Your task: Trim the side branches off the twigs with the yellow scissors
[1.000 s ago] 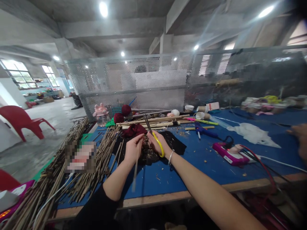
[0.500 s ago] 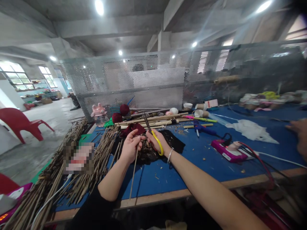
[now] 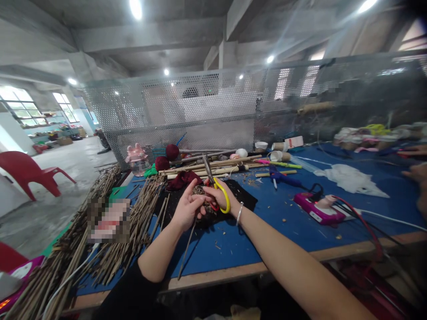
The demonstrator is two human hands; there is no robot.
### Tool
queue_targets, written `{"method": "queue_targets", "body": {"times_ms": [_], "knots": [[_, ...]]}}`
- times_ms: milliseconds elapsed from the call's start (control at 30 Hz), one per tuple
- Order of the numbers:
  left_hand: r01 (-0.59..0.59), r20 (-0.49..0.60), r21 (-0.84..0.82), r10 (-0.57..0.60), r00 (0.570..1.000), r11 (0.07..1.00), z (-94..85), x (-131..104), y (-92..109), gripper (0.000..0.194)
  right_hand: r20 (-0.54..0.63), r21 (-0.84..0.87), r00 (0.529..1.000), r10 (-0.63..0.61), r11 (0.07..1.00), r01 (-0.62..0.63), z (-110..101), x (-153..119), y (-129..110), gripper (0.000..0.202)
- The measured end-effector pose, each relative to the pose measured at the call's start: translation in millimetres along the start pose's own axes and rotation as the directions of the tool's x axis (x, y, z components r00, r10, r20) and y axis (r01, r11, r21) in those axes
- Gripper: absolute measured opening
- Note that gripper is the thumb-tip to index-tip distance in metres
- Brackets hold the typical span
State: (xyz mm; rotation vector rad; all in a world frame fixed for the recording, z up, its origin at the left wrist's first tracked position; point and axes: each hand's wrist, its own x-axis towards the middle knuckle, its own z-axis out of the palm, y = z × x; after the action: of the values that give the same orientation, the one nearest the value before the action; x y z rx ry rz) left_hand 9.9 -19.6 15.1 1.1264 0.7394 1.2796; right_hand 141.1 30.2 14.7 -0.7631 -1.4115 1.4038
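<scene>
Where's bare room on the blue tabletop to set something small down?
Best: blue tabletop between right forearm, black cloth and magenta power strip; only small scraps there. Smaller patch: between the thin stick in the left hand and the right forearm. Crowded: stick piles at left, yarn balls and long rods at the back.

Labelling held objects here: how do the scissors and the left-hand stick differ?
Colour: the scissors have a yellow handle; the stick is brownish.
Pose: the scissors' blades point to the far side of the table; the stick slants to its near edge.
Hold: the scissors are in the right hand, the stick in the left hand.
Shared: both are held.
</scene>
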Motion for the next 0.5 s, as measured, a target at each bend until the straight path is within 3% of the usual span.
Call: {"method": "queue_targets", "body": {"times_ms": [133, 233, 400, 500], "knots": [[0.015, -0.001, -0.011, -0.015, 1.0, 1.0, -0.3, -1.0, 4.1, 0.089, 0.227, 0.076, 0.971, 0.068, 0.993, -0.088, -4.6, -1.0, -0.6, 0.027], [0.052, 0.044, 0.003, -0.052, 0.998, 0.999, -0.3, -1.2, 2.3, 0.086, 0.307, 0.164, 0.948, 0.088, 0.976, -0.144, -4.9, -0.6, 0.5, 0.028], [0.091, 0.004, -0.007, -0.091, 0.996, 0.996, 0.1, -0.3, 0.3, 0.083, 0.228, 0.272, 0.971, 0.069, 0.953, -0.131, -7.2, 1.6, -2.0, 0.039], [0.183, 0.009, -0.025, -0.183, 0.983, 0.983, -0.5, 0.8, 0.6, 0.058, 0.121, 0.265, 0.992, 0.035, 0.962, -0.066, -8.2, 1.6, -5.2, 0.043]]}}
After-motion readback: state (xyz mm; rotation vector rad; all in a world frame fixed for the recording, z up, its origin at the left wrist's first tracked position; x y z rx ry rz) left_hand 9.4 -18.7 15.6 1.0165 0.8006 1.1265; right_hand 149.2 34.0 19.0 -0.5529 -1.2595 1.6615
